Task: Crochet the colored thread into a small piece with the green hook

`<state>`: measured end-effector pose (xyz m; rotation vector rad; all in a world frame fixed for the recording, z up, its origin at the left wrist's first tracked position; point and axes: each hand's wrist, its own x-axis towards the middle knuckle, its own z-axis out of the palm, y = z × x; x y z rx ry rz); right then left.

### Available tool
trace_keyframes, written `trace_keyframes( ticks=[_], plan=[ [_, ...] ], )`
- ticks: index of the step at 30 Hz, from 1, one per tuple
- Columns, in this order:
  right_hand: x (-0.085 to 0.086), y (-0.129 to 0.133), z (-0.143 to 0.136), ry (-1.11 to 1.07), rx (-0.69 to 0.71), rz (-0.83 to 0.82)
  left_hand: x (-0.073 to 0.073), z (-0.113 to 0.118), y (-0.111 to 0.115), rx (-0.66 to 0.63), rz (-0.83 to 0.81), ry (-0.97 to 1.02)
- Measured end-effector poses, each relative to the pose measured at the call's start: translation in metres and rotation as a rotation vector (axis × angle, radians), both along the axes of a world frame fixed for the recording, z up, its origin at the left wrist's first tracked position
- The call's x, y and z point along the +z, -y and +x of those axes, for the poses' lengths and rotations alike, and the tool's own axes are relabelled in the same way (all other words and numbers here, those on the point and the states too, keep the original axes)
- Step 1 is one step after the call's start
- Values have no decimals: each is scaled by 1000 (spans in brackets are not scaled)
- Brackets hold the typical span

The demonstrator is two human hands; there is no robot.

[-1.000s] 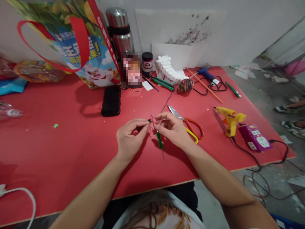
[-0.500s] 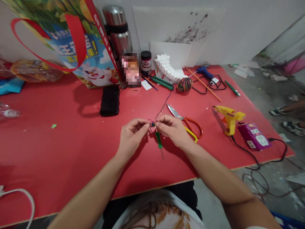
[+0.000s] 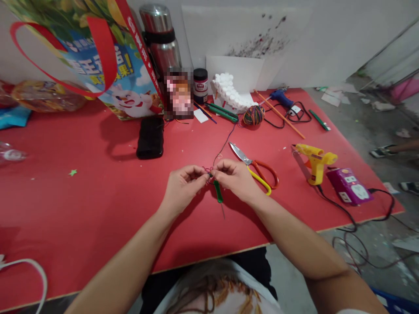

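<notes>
My left hand (image 3: 186, 185) and my right hand (image 3: 234, 176) meet over the red table, thumbs and forefingers closed on a small dark knotted piece of yarn (image 3: 210, 175). Thin reddish loops stick up beside the fingertips. A dark strand runs from the piece back to a multicoloured yarn ball (image 3: 253, 115). Just below the fingertips is a green-handled tool (image 3: 218, 192) with a thin metal shaft pointing towards me; its upper end is hidden by my fingers. Scissors (image 3: 252, 165) with red and yellow handles lie open by my right hand.
To the right stand a yellow glue gun (image 3: 314, 161) and a purple power socket box (image 3: 349, 186) with cables. A black phone-like case (image 3: 150, 138), green cutter (image 3: 222, 112), dark jar (image 3: 200, 86), steel flask (image 3: 162, 43) and large printed bag (image 3: 131, 93) are further back.
My left hand has shifted slightly right and down, closer to my right hand, and its fingertips cover more of the yarn piece. A bystander's foot at the far right has moved.
</notes>
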<state>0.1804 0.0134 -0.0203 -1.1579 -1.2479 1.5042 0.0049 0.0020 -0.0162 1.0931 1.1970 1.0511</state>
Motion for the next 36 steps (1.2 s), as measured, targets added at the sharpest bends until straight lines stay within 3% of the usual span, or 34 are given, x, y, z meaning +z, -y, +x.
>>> trace_keyframes(
  ticks=[6, 11, 15, 23, 29, 36],
  plan=[
    [-4, 0, -1, -152, 76, -162, -5, -7, -4, -124, -102, 118],
    [-4, -2, 1, -268, 102, -205, -6, -5, -3, -15, -126, 218],
    [-5, -2, 1, -233, 91, -160, -6, -3, -3, 54, -95, 222],
    [-7, -1, 0, -280, 90, -159, -6, -3, -2, 0, -107, 244],
    [-3, -2, 2, -338, 171, -216, 2, -8, -4, -130, -310, 373],
    [-1, -2, 2, -404, 161, -254, 1, -5, -3, -75, -237, 388]
  ],
)
